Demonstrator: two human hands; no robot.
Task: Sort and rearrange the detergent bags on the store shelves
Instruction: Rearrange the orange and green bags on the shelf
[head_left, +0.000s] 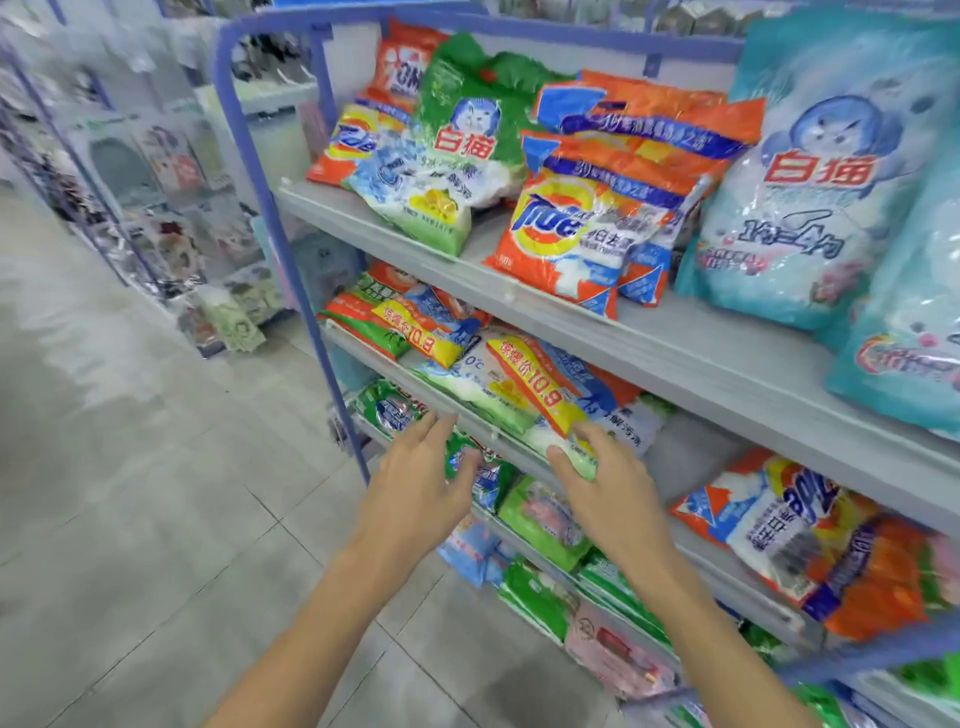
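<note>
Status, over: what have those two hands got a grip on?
Right hand pinches front edge of bag marked 10.9. Left hand open, by the shelf lip. Other bags piled close alongside.

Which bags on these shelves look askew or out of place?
The pale green bag with the yellow 10.9 band lies slanted on the second shelf, its corner overhanging the edge where the right hand pinches it. The orange Tide bags above lean in a crooked pile.

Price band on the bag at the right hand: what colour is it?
Yellow band with red print on the bag; head view.
</note>
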